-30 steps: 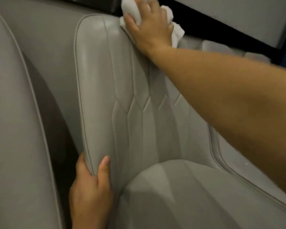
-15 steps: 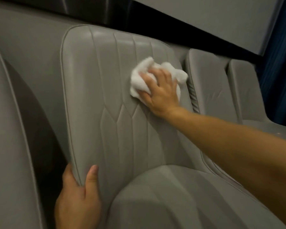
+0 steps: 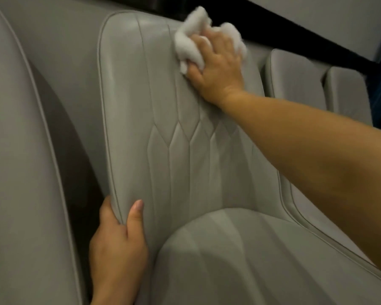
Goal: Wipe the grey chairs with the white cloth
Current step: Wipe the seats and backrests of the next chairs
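Note:
A grey padded chair with stitched diamond seams fills the middle of the head view, its seat cushion at the bottom. My right hand presses a crumpled white cloth against the upper right part of the backrest, just below its top edge. My left hand grips the lower left edge of the backrest, thumb on the front and fingers behind it.
Another grey chair back stands close on the left, with a dark gap between the two. Two more grey chairs line up to the right. A dark band and a pale wall run behind the row.
My right hand has swept the cloth from the top edge down to mid-backrest and back up near the top edge. My left hand has kept its grip on the backrest edge.

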